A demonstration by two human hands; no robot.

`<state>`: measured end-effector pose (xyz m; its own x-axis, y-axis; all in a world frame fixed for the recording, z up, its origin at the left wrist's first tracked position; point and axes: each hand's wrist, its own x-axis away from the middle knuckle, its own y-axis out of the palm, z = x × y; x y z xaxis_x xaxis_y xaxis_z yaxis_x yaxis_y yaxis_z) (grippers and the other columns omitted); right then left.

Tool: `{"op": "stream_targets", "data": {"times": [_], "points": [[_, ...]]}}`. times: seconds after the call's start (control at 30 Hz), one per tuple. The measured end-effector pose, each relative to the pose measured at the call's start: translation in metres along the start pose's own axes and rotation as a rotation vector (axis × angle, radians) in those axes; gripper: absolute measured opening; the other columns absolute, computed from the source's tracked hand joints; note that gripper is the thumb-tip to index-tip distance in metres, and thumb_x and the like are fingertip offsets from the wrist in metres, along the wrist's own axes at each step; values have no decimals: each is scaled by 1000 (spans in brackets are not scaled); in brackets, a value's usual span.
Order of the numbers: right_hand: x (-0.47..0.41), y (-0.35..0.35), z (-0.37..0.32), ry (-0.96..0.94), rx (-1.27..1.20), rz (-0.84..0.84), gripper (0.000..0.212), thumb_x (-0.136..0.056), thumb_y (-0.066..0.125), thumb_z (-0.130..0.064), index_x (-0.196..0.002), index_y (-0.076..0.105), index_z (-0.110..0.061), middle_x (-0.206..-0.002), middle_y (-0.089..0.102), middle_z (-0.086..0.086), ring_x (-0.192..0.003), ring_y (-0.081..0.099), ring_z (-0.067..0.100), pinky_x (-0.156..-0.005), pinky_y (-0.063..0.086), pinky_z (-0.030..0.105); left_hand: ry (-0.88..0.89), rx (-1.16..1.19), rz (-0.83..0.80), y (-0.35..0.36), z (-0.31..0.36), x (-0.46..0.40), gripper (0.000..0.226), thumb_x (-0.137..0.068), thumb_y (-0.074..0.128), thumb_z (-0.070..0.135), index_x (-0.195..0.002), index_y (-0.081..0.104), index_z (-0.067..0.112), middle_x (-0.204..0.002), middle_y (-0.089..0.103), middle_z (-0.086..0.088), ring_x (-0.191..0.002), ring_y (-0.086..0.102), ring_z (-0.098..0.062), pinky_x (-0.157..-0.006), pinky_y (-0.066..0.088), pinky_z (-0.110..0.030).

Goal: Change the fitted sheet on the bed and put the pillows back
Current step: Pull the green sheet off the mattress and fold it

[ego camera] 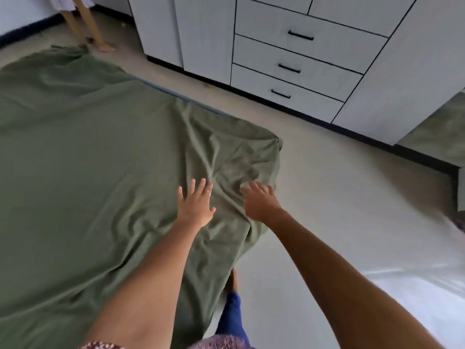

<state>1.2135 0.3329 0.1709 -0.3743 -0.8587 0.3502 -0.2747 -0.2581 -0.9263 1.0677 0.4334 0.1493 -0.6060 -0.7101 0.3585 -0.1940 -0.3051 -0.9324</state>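
Note:
An olive-green fitted sheet (83, 157) lies spread over the bed, filling the left half of the view. Its near right corner is bunched and wrinkled and hangs over the mattress edge. My left hand (197, 204) lies flat on the sheet with fingers straight and spread, a ring on one finger. My right hand (259, 201) reaches onto the wrinkled corner just to the right, fingers extended and slightly bent, touching the fabric. A thin blue strip of mattress edge (161, 88) shows along the far side. No pillows are in view.
A white wardrobe with three black-handled drawers (297, 64) stands beyond a strip of pale floor (339, 187). Wooden legs (88, 23) stand at the far left. A mirror (437, 129) at the right reflects green fabric. My foot and blue trouser leg (231, 306) are beside the bed.

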Motion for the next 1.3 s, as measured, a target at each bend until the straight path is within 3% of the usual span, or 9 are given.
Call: {"op": "stream_targets", "data": {"times": [0.3, 0.53, 0.7, 0.83, 0.93, 1.0, 1.07, 1.17, 1.3], "points": [[-119, -4, 97, 103, -12, -190, 48, -93, 47, -25, -139, 41, -17, -146, 34, 7, -139, 29, 25, -114, 18, 48, -235, 359, -162, 12, 50, -126, 76, -95, 43, 54, -154, 11, 19, -162, 7, 1, -148, 6, -24, -115, 14, -49], [-224, 18, 142, 62, 28, -191, 55, -96, 47, -30, -146, 30, -14, -155, 21, 8, -144, 20, 25, -116, 12, 48, -753, 815, 0, 56, 72, -196, 81, -87, 65, 43, -143, 32, -6, -151, 32, -21, -138, 34, -34, -110, 31, -45], [-313, 46, 173, 60, 16, -210, 96, -89, 59, -46, -153, -8, -22, -159, -15, 9, -147, -7, 32, -114, 3, 59, -1041, 907, -78, 117, 110, -228, 107, -81, 62, 60, -153, 4, 5, -160, 5, -17, -145, 13, -40, -116, 14, -45], [-361, 62, 189, -10, -3, -216, 119, -74, 74, -50, -150, -15, -30, -157, -25, 6, -146, -13, 35, -108, 3, 68, -1110, 868, -110, 149, 143, -248, 112, -78, 48, 76, -153, -9, 17, -161, -16, -4, -145, -3, -43, -116, 9, -53], [-378, 75, 199, 2, -23, -196, 103, -78, 71, -50, -153, 5, -23, -160, -13, 8, -147, -7, 30, -111, 8, 64, -1121, 770, -34, 170, 156, -251, 105, -78, 25, 82, -153, -10, 18, -160, -17, -5, -146, -7, -39, -116, 9, -52], [-382, 84, 202, -16, -5, -128, 80, -82, 67, -49, -145, 27, -19, -160, 3, 11, -147, 3, 31, -112, 16, 60, -1095, 700, 52, 178, 160, -252, 93, -83, 12, 75, -154, 3, 15, -162, -1, -10, -146, 5, -39, -115, 18, -52], [-383, 89, 201, -30, 49, -36, 57, -86, 61, -47, -133, 42, -20, -154, 20, 12, -141, 18, 35, -107, 25, 57, -1062, 658, 138, 182, 162, -254, 75, -93, 18, 58, -152, 21, 12, -158, 20, -13, -142, 24, -41, -109, 31, -53], [-387, 89, 197, -50, 149, 41, 32, -96, 50, -38, -123, 54, -22, -144, 31, 13, -129, 31, 40, -97, 33, 57, -1032, 645, 204, 186, 158, -256, 55, -99, 24, 35, -148, 33, 12, -155, 31, -10, -139, 32, -41, -107, 35, -50], [-383, 82, 188, -82, 117, 79, 26, -102, 40, -27, -122, 55, -20, -129, 45, 14, -116, 43, 40, -87, 40, 49, -950, 689, 309, 176, 150, -245, 48, -94, 47, 1, -141, 48, 12, -145, 48, -7, -132, 44, -38, -103, 42, -43]]}}
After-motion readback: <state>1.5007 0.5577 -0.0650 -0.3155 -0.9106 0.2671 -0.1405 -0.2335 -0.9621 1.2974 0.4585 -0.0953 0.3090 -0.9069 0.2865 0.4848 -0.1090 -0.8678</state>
